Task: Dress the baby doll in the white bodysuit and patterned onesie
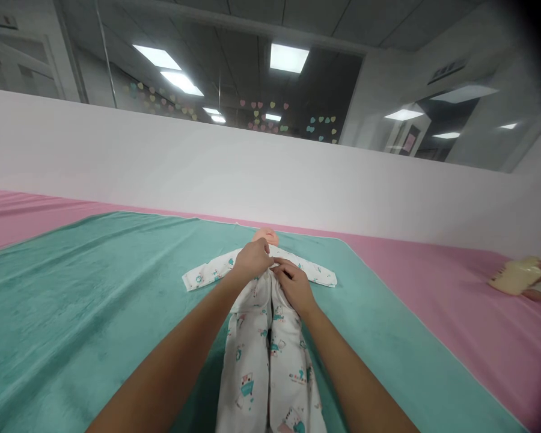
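A baby doll (265, 236) lies on its back on a teal blanket (130, 288), its head away from me. It wears a white baby outfit (247, 367) printed with small animals, sleeves spread sideways and legs stretched towards me. At the chest, my left hand (255, 258) is closed in a pinch on the front of the outfit. Close beside it, my right hand (294, 285) has its fingers bent and pinching the same fabric. The fingertips of both hands nearly meet at the front opening. What exactly lies between them is too small to make out.
Pink sheeting (415, 282) shows around the blanket. A low white wall (207, 168) with a window or mirror above it (234, 78) stands behind the doll. At the far right lies a pale yellow object (518, 275) with a brownish part, its kind unclear.
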`<action>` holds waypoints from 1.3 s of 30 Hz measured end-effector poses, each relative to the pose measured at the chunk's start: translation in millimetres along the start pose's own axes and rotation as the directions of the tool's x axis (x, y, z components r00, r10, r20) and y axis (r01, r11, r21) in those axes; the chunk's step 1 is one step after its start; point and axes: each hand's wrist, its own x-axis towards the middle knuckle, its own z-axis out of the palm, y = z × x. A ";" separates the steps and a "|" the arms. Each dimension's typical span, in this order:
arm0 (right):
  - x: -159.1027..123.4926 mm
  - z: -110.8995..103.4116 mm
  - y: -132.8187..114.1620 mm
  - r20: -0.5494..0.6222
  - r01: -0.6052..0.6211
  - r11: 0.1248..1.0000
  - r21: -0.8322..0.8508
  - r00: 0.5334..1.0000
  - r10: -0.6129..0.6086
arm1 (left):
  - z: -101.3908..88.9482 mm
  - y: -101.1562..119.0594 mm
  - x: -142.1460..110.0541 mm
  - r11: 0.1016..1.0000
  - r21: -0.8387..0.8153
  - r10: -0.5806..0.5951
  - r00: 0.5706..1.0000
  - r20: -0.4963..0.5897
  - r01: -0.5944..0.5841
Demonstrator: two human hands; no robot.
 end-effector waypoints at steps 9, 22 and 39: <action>0.1 2.2 0.6 -0.013 -0.021 1.000 0.015 1.000 0.021 | 0.3 -11.7 2.8 0.894 -0.421 -0.091 0.982 0.166 0.154; -0.9 4.3 3.3 -0.069 -0.036 0.998 -0.054 0.997 0.032 | 0.4 -18.2 5.3 0.778 -0.600 -0.070 0.976 0.208 0.184; -0.1 4.8 -1.5 -0.006 -0.079 0.987 -0.141 0.997 0.079 | -6.2 -28.1 3.2 0.670 -0.723 0.034 0.966 0.256 0.168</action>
